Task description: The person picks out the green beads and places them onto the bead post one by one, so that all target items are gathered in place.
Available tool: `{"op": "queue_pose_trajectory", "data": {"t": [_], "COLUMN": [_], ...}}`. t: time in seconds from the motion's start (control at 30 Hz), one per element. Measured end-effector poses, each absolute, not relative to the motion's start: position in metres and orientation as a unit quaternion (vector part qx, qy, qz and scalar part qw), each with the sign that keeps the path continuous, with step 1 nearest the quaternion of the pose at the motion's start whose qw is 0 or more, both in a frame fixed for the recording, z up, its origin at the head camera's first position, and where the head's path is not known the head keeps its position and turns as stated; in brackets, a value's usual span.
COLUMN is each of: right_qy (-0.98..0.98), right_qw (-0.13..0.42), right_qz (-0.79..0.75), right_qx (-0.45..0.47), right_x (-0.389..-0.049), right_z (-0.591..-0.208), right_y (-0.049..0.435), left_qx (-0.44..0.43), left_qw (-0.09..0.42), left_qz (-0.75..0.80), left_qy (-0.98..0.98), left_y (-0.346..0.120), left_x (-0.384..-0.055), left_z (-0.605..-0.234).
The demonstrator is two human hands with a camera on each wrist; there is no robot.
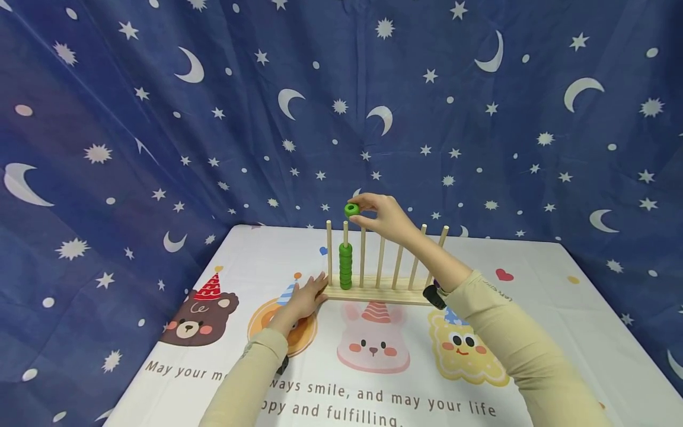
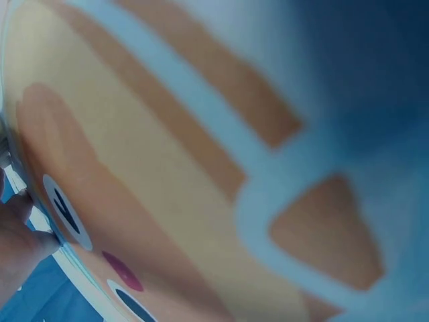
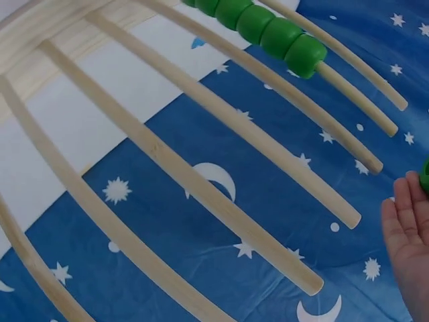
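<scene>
A wooden rack (image 1: pixel 384 295) with several upright pegs stands on the table. On its second peg from the left is a stack of green beads (image 1: pixel 345 267), with the bare top of the peg above them. My right hand (image 1: pixel 386 216) pinches one green bead (image 1: pixel 351 210) between thumb and fingers, just above that peg's tip, its hole showing. At the rack's left end my left hand (image 1: pixel 306 296) rests, fingertips at the base. In the right wrist view the bead stack (image 3: pixel 258 23) and my right hand (image 3: pixel 410 228) both show; the held bead is mostly cut off.
The other pegs, such as the bare peg (image 1: pixel 399 267), rise along the rack to the right. A white tablecloth (image 1: pixel 464 296) with printed cartoon figures covers the table. Behind it hangs a blue curtain (image 1: pixel 341 53) with stars and moons.
</scene>
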State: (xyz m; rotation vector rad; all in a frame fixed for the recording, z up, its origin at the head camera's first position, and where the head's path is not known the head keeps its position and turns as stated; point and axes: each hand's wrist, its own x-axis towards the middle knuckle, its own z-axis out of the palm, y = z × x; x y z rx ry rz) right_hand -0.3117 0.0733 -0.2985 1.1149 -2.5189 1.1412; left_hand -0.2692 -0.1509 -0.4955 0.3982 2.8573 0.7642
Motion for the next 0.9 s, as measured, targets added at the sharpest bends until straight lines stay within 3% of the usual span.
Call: {"op": "queue_pose_trajectory", "data": {"t": [0.53, 0.9], "right_qy": [-0.861, -0.861], "right_qw": [0.017, 0.009], "right_qz": [0.352, 0.348], "right_qx": [0.367, 0.372], "right_x": [-0.33, -0.333], "right_z": [-0.302, -0.307], "right_y": [0.067, 0.063], "left_qx": [0.137, 0.139], "left_qw": [0.082, 0.081], "left_qz": [0.25, 0.253], "left_qy": [0.955, 0.954], "left_y": [-0.151, -0.151], "left_x": [-0.27, -0.27], "left_z": [-0.495, -0.494]}}
